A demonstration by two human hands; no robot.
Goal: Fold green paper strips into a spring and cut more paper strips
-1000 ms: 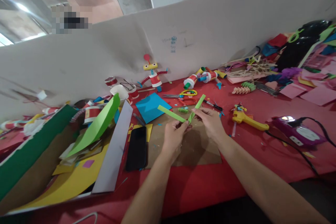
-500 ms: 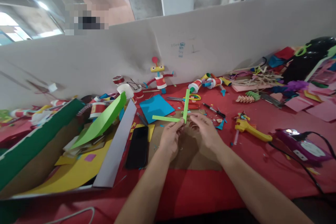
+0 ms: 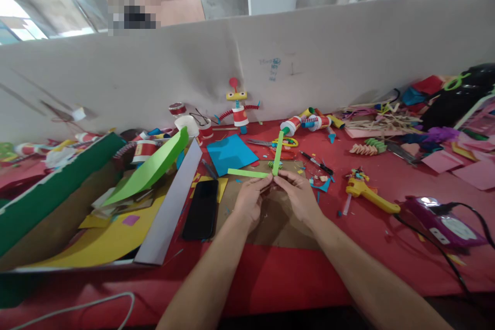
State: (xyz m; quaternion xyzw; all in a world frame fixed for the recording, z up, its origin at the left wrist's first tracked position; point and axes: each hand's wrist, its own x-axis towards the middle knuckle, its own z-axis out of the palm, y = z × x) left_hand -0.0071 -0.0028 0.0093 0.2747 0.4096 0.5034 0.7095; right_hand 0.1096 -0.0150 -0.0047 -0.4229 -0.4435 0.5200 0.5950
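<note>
Two light green paper strips meet at a corner just above a brown cardboard sheet [image 3: 270, 224]. One green strip [image 3: 247, 173] runs left from the corner and the other green strip [image 3: 277, 153] stands up and away. My left hand [image 3: 249, 201] pinches the joined corner from the left. My right hand [image 3: 296, 196] pinches the same corner from the right. Both hands have fingers pressed together on the paper.
A black phone [image 3: 201, 209] lies left of my hands beside a grey board [image 3: 170, 216]. A blue paper square [image 3: 230, 154], scissors [image 3: 280, 142], a yellow glue gun [image 3: 369, 196] and a purple device [image 3: 441, 216] sit on the red table [image 3: 270, 278]. A paper-cup robot [image 3: 240, 111] stands by the partition.
The right-hand strip has swung from leaning right to pointing nearly straight up, and the left strip has flattened toward horizontal. Both hands stay pinched at the corner.
</note>
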